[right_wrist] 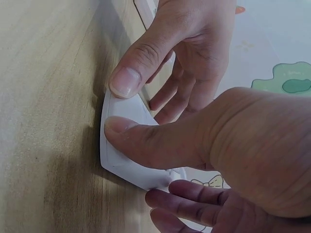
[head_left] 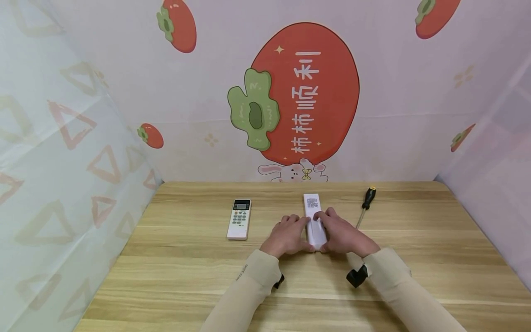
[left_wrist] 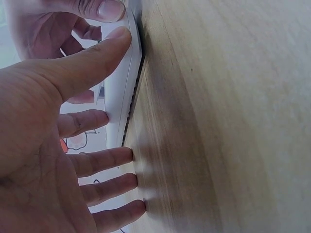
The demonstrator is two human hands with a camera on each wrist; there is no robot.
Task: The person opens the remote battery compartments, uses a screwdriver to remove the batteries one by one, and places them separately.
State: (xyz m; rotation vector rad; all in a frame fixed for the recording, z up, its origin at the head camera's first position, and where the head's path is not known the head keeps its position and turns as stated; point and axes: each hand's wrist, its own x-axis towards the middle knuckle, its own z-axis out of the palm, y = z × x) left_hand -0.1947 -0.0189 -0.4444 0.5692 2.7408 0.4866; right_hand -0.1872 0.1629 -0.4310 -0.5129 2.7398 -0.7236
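A white remote control (head_left: pixel 316 230) lies on the table, its label (head_left: pixel 312 203) facing up at the far end. My left hand (head_left: pixel 289 236) holds it from the left, thumb at the near end and index finger against the side; in the left wrist view the other fingertips (left_wrist: pixel 130 180) rest by the wood. From the right, my right hand (head_left: pixel 343 234) grips the same remote, its thumb (right_wrist: pixel 121 127) on the near end beside the left thumb (right_wrist: pixel 126 82). A small raised piece (left_wrist: pixel 100 92) shows on the remote's upper side in the left wrist view.
Left of the hands, a second white remote (head_left: pixel 239 220) lies with its buttons and screen up. A screwdriver (head_left: pixel 368 198) with a black and yellow handle lies to the right, its shaft running toward my right hand. Patterned cloth walls (head_left: pixel 186 152) border the wooden table (head_left: pixel 186 276).
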